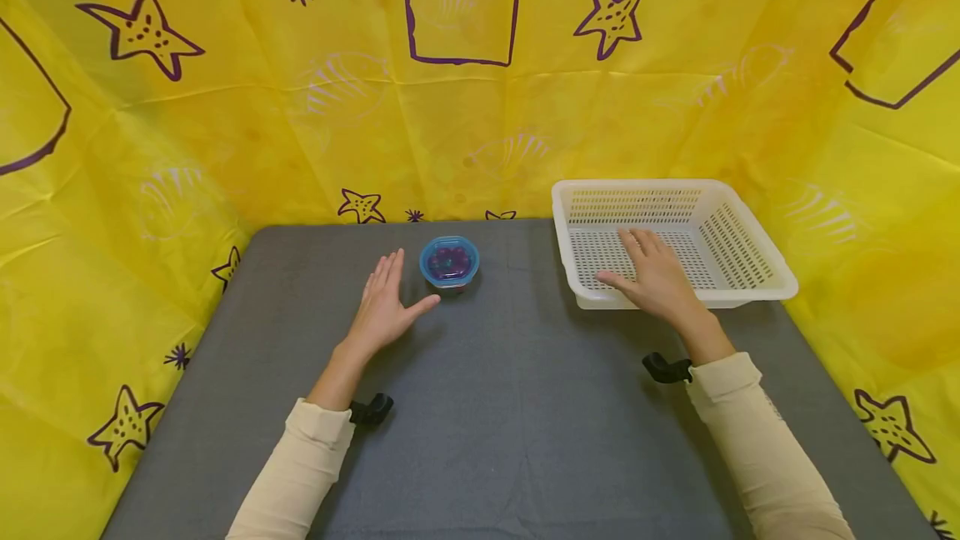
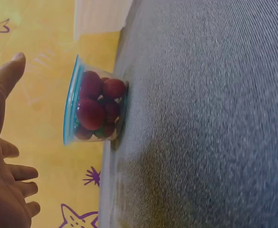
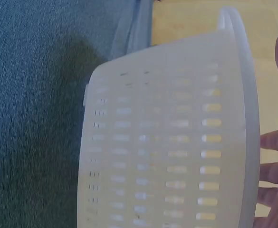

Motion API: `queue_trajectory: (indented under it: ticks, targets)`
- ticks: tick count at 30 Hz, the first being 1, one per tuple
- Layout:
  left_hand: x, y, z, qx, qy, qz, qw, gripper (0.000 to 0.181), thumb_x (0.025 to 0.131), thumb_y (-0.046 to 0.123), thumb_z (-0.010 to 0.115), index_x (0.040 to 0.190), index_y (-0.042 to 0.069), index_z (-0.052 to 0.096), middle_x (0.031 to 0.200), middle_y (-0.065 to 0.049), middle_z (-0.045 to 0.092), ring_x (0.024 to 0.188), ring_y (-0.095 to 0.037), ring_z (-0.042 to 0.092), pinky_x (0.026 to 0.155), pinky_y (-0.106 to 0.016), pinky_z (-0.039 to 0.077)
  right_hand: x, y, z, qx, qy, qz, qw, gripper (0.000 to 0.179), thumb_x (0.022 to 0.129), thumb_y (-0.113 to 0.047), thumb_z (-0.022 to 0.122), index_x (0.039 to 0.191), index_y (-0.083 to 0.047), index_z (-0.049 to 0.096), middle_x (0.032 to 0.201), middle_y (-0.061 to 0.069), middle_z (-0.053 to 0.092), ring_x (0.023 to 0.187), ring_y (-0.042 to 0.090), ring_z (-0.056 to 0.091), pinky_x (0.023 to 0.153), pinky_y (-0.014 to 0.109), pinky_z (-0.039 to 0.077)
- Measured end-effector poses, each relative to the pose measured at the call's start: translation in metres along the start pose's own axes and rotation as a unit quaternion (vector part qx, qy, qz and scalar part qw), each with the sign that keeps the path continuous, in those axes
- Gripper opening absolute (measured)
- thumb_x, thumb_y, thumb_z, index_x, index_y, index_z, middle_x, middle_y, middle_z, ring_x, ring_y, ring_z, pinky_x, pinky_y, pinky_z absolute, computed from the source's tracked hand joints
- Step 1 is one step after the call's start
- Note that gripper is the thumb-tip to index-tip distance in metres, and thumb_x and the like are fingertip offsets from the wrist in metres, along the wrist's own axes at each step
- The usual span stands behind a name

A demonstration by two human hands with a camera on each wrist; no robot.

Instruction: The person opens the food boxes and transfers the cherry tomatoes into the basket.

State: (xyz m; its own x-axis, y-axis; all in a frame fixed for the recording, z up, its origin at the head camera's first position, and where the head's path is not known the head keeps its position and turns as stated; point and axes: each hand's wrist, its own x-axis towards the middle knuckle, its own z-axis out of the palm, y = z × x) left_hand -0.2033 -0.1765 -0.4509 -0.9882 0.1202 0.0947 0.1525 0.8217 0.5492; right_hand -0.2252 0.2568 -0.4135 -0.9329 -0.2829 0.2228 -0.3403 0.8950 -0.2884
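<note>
A small clear tub (image 1: 449,263) with a blue lid stands on the grey table, left of the basket. In the left wrist view, dark red round fruits, perhaps grapes (image 2: 90,114), show through the side of the tub. My left hand (image 1: 381,312) is just left of the tub, fingers straight and thumb spread toward its near side, holding nothing. A white plastic basket (image 1: 750,267) with slotted walls sits at the back right. Over its near rim hovers my right hand (image 1: 658,277), fingers extended and thumb out to the left, with nothing in it.
The grey cloth-covered table (image 1: 495,440) stretches in front of both arms. A yellow curtain (image 1: 465,123) with purple starfish drawings closes off the back and both sides. Black wrist mounts (image 1: 667,368) sit under the cuffs.
</note>
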Motion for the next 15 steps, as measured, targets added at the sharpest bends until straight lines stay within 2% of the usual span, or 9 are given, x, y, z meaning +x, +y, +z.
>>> queue_trajectory:
  ticks: [8,15]
  targets:
    - [0.004,0.000,0.006,-0.061,-0.011,-0.033,0.9975,0.105,0.084,0.061,0.064,0.157,0.010,0.007,0.163,-0.018,0.015,0.150,-0.038,0.012,0.117,-0.062,0.015,0.007,-0.016,0.004,0.011,0.022,-0.032,0.9992,0.085,0.088,-0.053,0.063,0.147,0.001,0.034,0.148,0.029,0.037,0.139,0.047,0.030,0.114,0.062,0.022]
    - [0.007,0.003,0.013,-0.133,-0.030,-0.072,0.9880,0.105,0.085,0.061,0.063,0.156,0.008,0.007,0.163,-0.018,0.011,0.150,-0.039,0.013,0.118,-0.060,0.017,0.014,-0.031,0.010,0.018,0.030,-0.053,0.9980,0.084,0.086,-0.049,0.067,0.147,-0.001,0.036,0.147,0.026,0.039,0.139,0.045,0.032,0.114,0.060,0.024]
